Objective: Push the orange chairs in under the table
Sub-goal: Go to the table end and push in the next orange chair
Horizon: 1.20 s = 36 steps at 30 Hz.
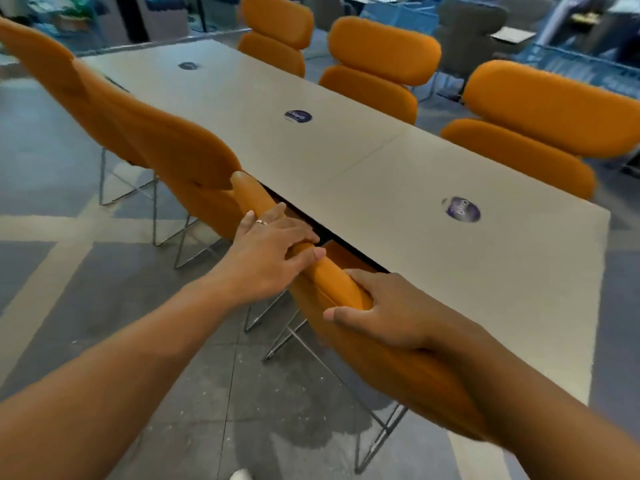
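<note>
A long beige table (346, 161) runs from the near right to the far left. The nearest orange chair (332, 278) stands against its near edge, backrest top almost touching the tabletop. My left hand (270, 251) wraps over the top of that backrest. Further right along the same backrest, my right hand (384, 310) grips it with fingers curled over. Two more orange chairs (180, 150) (52, 71) line the same side to the left. Three orange chairs (540, 126) (377, 67) (277, 32) stand along the far side.
Wire chair legs (377, 434) reach onto the grey floor below my arms. Round dark stickers (462, 210) mark the tabletop. Blue railings (581, 67) and grey seats (471, 29) stand behind the far chairs. A white shoe tip (240, 475) shows at the bottom edge.
</note>
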Each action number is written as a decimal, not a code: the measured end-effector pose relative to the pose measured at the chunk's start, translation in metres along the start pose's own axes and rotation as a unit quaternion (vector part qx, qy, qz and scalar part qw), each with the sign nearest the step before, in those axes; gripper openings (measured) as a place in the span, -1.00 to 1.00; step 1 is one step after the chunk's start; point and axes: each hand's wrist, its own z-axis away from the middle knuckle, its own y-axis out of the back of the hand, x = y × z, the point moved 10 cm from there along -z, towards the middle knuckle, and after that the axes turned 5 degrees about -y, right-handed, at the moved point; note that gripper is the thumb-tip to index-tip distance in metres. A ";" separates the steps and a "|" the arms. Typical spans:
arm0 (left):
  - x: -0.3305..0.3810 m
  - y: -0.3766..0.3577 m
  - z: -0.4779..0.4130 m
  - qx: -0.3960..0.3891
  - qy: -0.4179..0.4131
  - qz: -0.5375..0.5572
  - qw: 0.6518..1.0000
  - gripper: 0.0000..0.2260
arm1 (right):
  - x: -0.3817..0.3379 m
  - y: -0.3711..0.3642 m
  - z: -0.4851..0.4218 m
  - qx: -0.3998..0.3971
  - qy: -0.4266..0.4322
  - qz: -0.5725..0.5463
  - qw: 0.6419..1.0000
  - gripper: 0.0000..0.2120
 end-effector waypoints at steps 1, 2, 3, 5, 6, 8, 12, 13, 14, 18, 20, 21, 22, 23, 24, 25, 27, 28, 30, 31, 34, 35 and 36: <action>-0.001 -0.001 -0.001 -0.011 -0.015 -0.004 1.000 -0.56 | 0.000 0.000 0.003 0.019 -0.017 -0.001 1.000 -0.35; -0.001 -0.001 -0.003 -0.020 -0.027 -0.008 0.999 -0.55 | 0.001 0.000 0.006 0.033 -0.036 0.005 0.999 -0.36; 0.000 -0.002 -0.003 -0.036 -0.039 -0.013 0.999 -0.54 | 0.003 -0.001 0.010 0.050 -0.059 0.010 0.997 -0.37; 0.003 -0.005 -0.004 -0.062 -0.059 -0.025 0.996 -0.51 | 0.008 -0.001 0.020 0.078 -0.097 0.031 0.992 -0.38; 0.006 -0.007 -0.004 -0.074 -0.072 -0.029 0.994 -0.48 | 0.012 -0.001 0.026 0.092 -0.114 0.047 0.988 -0.38; 0.010 -0.011 -0.003 -0.099 -0.089 -0.042 0.990 -0.39 | 0.020 -0.002 0.038 0.114 -0.145 0.079 0.980 -0.40; 0.018 -0.020 0.000 -0.131 -0.111 -0.113 0.979 -0.14 | 0.035 -0.004 0.068 0.161 -0.205 0.125 0.957 -0.39; 0.019 -0.020 0.000 -0.131 -0.108 -0.124 0.978 -0.11 | 0.037 -0.004 0.075 0.171 -0.215 0.135 0.952 -0.39; 0.022 -0.021 0.000 -0.130 -0.107 -0.130 0.977 -0.10 | 0.038 -0.005 0.084 0.184 -0.224 0.140 0.947 -0.40; 0.033 -0.027 0.000 -0.142 -0.104 -0.149 0.973 -0.05 | 0.044 -0.004 0.117 0.236 -0.242 0.143 0.930 -0.43; 0.041 -0.035 0.002 -0.143 -0.113 -0.168 0.969 -0.05 | 0.053 -0.006 0.135 0.256 -0.256 0.138 0.922 -0.39; 0.044 -0.038 0.002 -0.138 -0.115 -0.178 0.968 -0.06 | 0.057 -0.006 0.144 0.268 -0.263 0.134 0.917 -0.37; 0.047 -0.040 0.004 -0.130 -0.113 -0.186 0.967 -0.07 | 0.063 -0.007 0.153 0.280 -0.270 0.128 0.912 -0.35; 0.049 -0.041 0.004 -0.123 -0.109 -0.190 0.968 -0.07 | 0.069 -0.008 0.162 0.294 -0.276 0.123 0.907 -0.33; 0.048 -0.042 0.004 -0.117 -0.104 -0.190 0.969 -0.07 | 0.073 -0.008 0.169 0.308 -0.282 0.120 0.901 -0.32; 0.048 -0.041 0.003 -0.115 -0.099 -0.190 0.970 -0.07 | 0.077 -0.008 0.174 0.321 -0.289 0.119 0.894 -0.30; 0.047 -0.041 0.002 -0.114 -0.092 -0.194 0.970 -0.06 | 0.083 -0.009 0.182 0.338 -0.305 0.122 0.882 -0.27; 0.047 -0.041 0.002 -0.112 -0.089 -0.196 0.970 -0.05 | 0.086 -0.010 0.185 0.344 -0.313 0.125 0.876 -0.25; 0.048 -0.040 0.001 -0.104 -0.087 -0.203 0.970 -0.03 | 0.092 -0.011 0.189 0.352 -0.327 0.129 0.867 -0.22; 0.050 -0.040 -0.001 -0.101 -0.090 -0.209 0.969 -0.03 | 0.096 -0.010 0.191 0.353 -0.332 0.126 0.865 -0.21; 0.053 -0.038 -0.007 -0.087 -0.104 -0.229 0.964 -0.03 | 0.108 -0.004 0.188 0.328 -0.342 0.122 0.872 -0.19; 0.055 -0.038 -0.010 -0.081 -0.112 -0.230 0.963 -0.04 | 0.112 -0.001 0.186 0.316 -0.345 0.122 0.875 -0.19; 0.056 -0.038 -0.011 -0.074 -0.117 -0.228 0.964 -0.06 | 0.113 0.001 0.185 0.306 -0.345 0.126 0.878 -0.19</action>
